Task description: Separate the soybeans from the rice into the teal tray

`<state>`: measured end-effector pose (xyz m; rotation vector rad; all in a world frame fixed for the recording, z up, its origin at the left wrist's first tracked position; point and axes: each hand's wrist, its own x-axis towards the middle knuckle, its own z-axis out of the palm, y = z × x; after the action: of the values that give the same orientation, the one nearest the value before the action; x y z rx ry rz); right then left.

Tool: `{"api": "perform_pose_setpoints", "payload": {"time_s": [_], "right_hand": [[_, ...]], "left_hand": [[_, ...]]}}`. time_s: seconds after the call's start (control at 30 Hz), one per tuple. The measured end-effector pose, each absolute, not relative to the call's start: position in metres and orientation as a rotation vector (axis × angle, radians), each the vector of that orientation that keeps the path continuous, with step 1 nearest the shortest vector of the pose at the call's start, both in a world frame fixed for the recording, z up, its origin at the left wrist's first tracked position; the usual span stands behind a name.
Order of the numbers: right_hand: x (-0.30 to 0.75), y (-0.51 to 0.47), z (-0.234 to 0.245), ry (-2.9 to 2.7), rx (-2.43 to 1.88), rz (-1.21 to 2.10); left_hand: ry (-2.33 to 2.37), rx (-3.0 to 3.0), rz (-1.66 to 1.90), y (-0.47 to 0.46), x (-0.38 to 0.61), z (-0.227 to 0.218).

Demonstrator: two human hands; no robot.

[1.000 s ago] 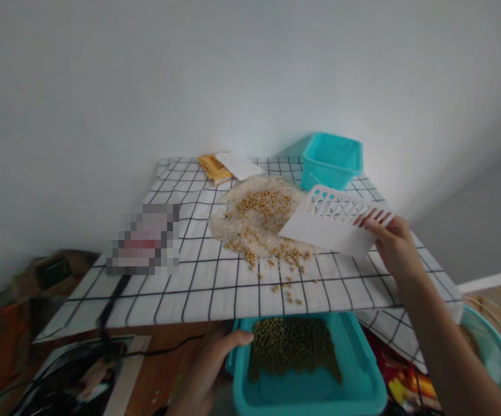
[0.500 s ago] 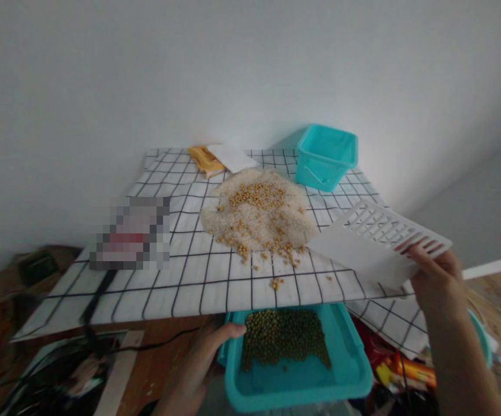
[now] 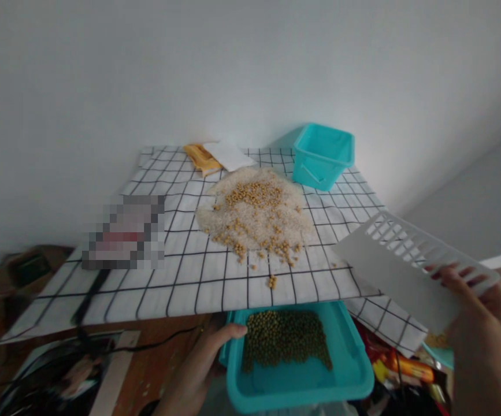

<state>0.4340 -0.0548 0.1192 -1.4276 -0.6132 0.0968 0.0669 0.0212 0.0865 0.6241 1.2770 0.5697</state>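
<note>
My left hand (image 3: pixel 207 358) grips the left rim of a turquoise plastic tub (image 3: pixel 302 400), its thumb over the edge and its other fingers hidden. Green and yellowish beans (image 3: pixel 287 341) lie heaped toward the tub's far side. The tub is held just below the front edge of the table. In my right hand (image 3: pixel 478 303) is a white plastic panel (image 3: pixel 395 274) with a row of slots, gripped at its slotted end and tilted over the table's right edge. Ahead of both hands, a pale pile of rice-like grain (image 3: pixel 254 216) is mixed with yellow beans (image 3: pixel 254 195).
A checked cloth (image 3: pixel 185 271) covers the table. At its back right stands a turquoise bucket (image 3: pixel 323 156). A yellow packet (image 3: pixel 202 159) and a white sheet (image 3: pixel 228 156) lie at the back. To the left is a blurred-out object (image 3: pixel 124 231) with a dark cable.
My right hand has moved right and closer to me, carrying the slotted panel away from the grain pile. My left hand and the tub stay nearly in place.
</note>
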Motion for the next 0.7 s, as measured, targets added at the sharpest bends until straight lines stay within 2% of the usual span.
{"api": "perform_pose_setpoints", "payload": {"time_s": [0.2, 0.43, 0.7], "right_hand": [[0.419, -0.077, 0.105, -0.67, -1.505, 0.377], [0.406, -0.054, 0.106, -0.819, -1.364, 0.331], [0.395, -0.022, 0.106, -0.931, -1.372, 0.467]], "left_hand": [[1.265, 0.556, 0.593, 0.02, 0.067, 0.083], [1.308, 0.596, 0.606, 0.024, 0.066, 0.088], [1.275, 0.583, 0.566, 0.025, 0.061, 0.081]]}}
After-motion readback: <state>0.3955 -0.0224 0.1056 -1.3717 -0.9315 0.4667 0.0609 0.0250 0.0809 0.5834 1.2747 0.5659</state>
